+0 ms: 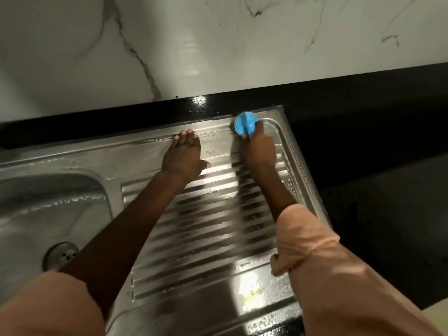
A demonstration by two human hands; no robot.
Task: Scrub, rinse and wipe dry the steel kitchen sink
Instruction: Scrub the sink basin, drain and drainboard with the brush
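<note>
Right hand (259, 146) grips blue scrubber (245, 123) at drainboard's (206, 226) far right corner; left hand (185, 154) rests flat, fingers straight, on the steel sink (72, 151) rim. Wet, soapy steel: the bracing palm could slip.

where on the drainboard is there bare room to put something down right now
Free: the ribbed drainboard between the two forearms, and its near flat corner, though wet and soapy. The basin left of the ribs is open too. Crowded: the far edge, where the left hand presses flat and the right hand grips the blue scrubber.
</note>
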